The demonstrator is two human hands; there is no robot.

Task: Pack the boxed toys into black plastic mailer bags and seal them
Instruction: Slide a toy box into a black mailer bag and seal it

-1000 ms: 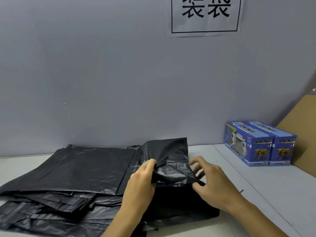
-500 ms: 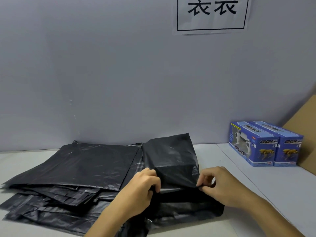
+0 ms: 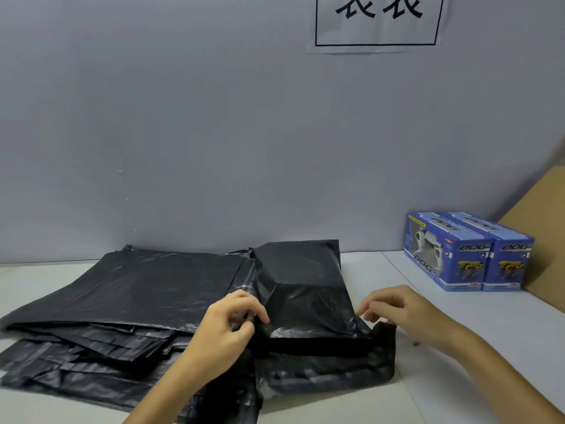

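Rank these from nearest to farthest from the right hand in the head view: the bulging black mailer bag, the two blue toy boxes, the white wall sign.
1. Bulging black mailer bag, just left of the right hand, at its fingertips.
2. Two blue toy boxes, behind it to the right, by the wall.
3. White wall sign, high on the wall.

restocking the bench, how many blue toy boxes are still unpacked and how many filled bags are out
blue toy boxes, side by side, unpacked: 2
filled black mailer bag, between the hands: 1
total: 3
empty bags in the pile: too overlapped to count
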